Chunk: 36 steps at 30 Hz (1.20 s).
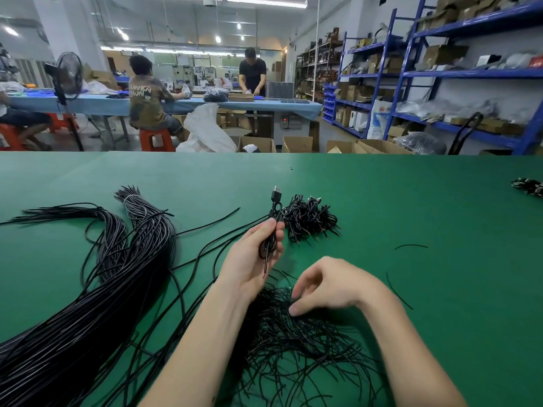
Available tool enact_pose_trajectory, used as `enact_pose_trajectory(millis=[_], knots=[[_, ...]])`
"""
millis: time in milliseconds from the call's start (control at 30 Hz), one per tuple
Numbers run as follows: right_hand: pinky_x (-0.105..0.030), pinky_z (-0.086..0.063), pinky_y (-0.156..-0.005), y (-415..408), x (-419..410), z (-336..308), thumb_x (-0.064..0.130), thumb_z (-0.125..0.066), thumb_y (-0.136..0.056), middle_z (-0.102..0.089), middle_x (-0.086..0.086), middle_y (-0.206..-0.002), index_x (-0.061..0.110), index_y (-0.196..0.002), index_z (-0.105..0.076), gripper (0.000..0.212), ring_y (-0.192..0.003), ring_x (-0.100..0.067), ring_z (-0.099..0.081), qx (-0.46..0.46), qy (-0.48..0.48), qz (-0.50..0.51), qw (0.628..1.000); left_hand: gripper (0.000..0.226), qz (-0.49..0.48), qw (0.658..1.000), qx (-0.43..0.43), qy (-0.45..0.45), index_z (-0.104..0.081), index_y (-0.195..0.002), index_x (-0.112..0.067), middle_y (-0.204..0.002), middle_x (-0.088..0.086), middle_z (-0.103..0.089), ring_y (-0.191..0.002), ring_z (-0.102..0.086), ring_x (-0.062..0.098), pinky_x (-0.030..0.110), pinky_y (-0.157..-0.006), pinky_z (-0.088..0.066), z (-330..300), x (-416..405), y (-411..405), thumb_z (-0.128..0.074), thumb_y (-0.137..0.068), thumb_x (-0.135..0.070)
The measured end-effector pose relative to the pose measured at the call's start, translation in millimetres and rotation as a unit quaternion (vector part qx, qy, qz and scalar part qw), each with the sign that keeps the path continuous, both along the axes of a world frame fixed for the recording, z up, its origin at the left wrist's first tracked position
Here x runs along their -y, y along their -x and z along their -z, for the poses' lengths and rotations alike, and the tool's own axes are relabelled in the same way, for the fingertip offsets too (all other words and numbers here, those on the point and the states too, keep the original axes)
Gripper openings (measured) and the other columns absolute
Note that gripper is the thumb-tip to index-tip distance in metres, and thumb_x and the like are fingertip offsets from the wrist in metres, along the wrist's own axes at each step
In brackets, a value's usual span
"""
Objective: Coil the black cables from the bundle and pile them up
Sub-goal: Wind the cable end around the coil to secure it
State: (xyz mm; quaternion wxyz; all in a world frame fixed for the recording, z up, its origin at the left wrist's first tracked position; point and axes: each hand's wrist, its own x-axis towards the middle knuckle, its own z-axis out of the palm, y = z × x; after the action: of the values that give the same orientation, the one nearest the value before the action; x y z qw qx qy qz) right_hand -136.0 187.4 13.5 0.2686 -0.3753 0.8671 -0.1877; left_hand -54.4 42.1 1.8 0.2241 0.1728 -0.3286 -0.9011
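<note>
A thick bundle of long black cables [88, 304] lies across the left of the green table [440, 230], tied near its far end. My left hand [252, 259] grips a coiled black cable [271, 230] whose USB plug sticks up above my fingers. Just beyond it sits a pile of coiled cables [308, 218]. My right hand [326, 284] hovers palm down, its curled fingers reaching into a loose heap of thin black ties [296, 342] in front of me. I cannot tell whether its fingertips pinch a tie.
Stray black ties [411, 246] lie to the right on the table. A small dark bundle [529, 188] sits at the far right edge. Beyond the table are cardboard boxes, blue shelving and people working at another bench.
</note>
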Motion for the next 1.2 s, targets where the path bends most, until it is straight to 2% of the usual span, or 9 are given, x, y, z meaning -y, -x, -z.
enact_pose_trajectory(millis=[100, 267, 433, 567, 667, 767, 967, 1067, 1200], knots=[[-0.031, -0.058, -0.086, -4.3, 6.6, 3.7, 0.041, -0.091, -0.068, -0.075, 0.015, -0.078, 0.037, -0.075, -0.08, 0.014, -0.083, -0.006, -0.07, -0.024, 0.016, 0.011, 1.0, 0.013, 0.005, 1.0, 0.011, 0.005, -0.073, -0.083, -0.008, -0.084, 0.008, -0.075, -0.062, -0.068, 0.009, 0.019, -0.056, -0.056, -0.3, -0.4, -2.1, -0.076, -0.071, -0.012], [-0.026, -0.057, -0.074, 1.9, 2.9, -1.2, 0.037, -0.085, -0.076, -0.074, 0.014, -0.076, 0.035, -0.072, -0.08, 0.007, -0.08, -0.008, -0.069, -0.045, 0.037, 0.027, 0.998, 0.017, 0.014, 1.0, 0.019, -0.008, -0.069, -0.09, -0.008, -0.084, 0.006, -0.076, -0.062, -0.069, 0.008, 0.019, -0.054, -0.055, -0.8, 0.5, -3.4, -0.075, -0.075, -0.013], [-0.017, -0.041, -0.059, 4.4, 0.5, -0.8, 0.034, -0.077, -0.084, -0.065, 0.016, -0.065, 0.032, -0.075, -0.077, 0.009, -0.065, -0.002, -0.058, -0.03, 0.063, 0.024, 0.997, 0.029, 0.015, 1.0, 0.022, -0.004, -0.069, -0.092, -0.008, -0.082, 0.004, -0.076, -0.062, -0.069, 0.007, 0.018, -0.054, -0.055, -1.1, 0.2, -3.9, -0.077, -0.066, -0.017], [-0.018, -0.047, -0.068, 7.3, -3.4, 0.3, 0.036, -0.073, -0.088, -0.071, 0.013, -0.081, 0.034, -0.08, -0.075, 0.009, -0.077, 0.0, -0.064, -0.075, 0.091, 0.022, 0.993, 0.023, 0.011, 0.999, 0.031, -0.009, -0.07, -0.098, -0.006, -0.082, 0.004, -0.075, -0.063, -0.07, 0.007, 0.018, -0.056, -0.056, 1.0, 2.2, -3.6, -0.076, -0.077, -0.015], [-0.02, -0.05, -0.068, 9.3, -3.7, 1.9, 0.035, -0.073, -0.087, -0.074, 0.013, -0.08, 0.035, -0.078, -0.074, 0.009, -0.062, 0.003, -0.066, -0.084, 0.14, 0.036, 0.986, 0.024, 0.011, 0.999, 0.037, -0.014, -0.068, -0.105, -0.006, -0.082, 0.003, -0.075, -0.063, -0.07, 0.007, 0.018, -0.056, -0.056, 2.3, 1.3, -3.3, -0.074, -0.083, -0.014], [-0.025, -0.055, -0.065, 12.1, -4.4, 2.8, 0.031, -0.069, -0.089, -0.076, 0.014, -0.08, 0.031, -0.083, -0.073, 0.008, -0.056, -0.006, -0.07, -0.036, 0.19, 0.041, 0.98, 0.024, 0.006, 0.999, 0.041, -0.022, -0.068, -0.108, -0.005, -0.084, 0.003, -0.076, -0.064, -0.07, 0.006, 0.018, -0.055, -0.056, 3.1, 1.4, -3.7, -0.073, -0.085, -0.014], [-0.022, -0.045, -0.047, 8.2, 0.4, 6.3, 0.024, -0.062, -0.101, -0.077, -0.001, -0.082, 0.02, -0.102, -0.066, 0.006, -0.054, -0.013, -0.064, 0.105, 0.347, 0.091, 0.927, 0.011, -0.005, 0.998, 0.051, 0.022, -0.068, -0.097, -0.009, -0.083, 0.003, -0.076, -0.065, -0.069, 0.006, 0.017, -0.057, -0.055, 4.4, -1.0, -2.8, -0.072, -0.088, -0.013], [-0.019, -0.049, -0.05, 4.6, 5.0, 1.0, 0.013, -0.067, -0.097, -0.076, -0.007, -0.086, 0.019, -0.1, -0.075, 0.011, -0.059, -0.006, -0.059, 0.129, 0.432, 0.104, 0.886, 0.018, -0.009, 0.997, 0.046, 0.061, -0.069, -0.101, -0.008, -0.081, 0.004, -0.074, -0.066, -0.067, 0.008, 0.017, -0.06, -0.054, 6.2, -4.4, -2.3, -0.074, -0.084, -0.014], [-0.02, -0.056, -0.066, 2.4, 8.0, -5.8, 0.009, -0.07, -0.094, -0.08, 0.005, -0.092, 0.027, -0.101, -0.079, 0.022, -0.08, -0.002, -0.068, 0.126, 0.487, 0.089, 0.86, 0.014, -0.026, 0.993, 0.056, 0.104, -0.074, -0.099, -0.009, -0.086, 0.006, -0.077, -0.069, -0.07, 0.007, 0.018, -0.062, -0.055, 7.6, -8.9, -2.4, -0.075, -0.085, -0.013]])
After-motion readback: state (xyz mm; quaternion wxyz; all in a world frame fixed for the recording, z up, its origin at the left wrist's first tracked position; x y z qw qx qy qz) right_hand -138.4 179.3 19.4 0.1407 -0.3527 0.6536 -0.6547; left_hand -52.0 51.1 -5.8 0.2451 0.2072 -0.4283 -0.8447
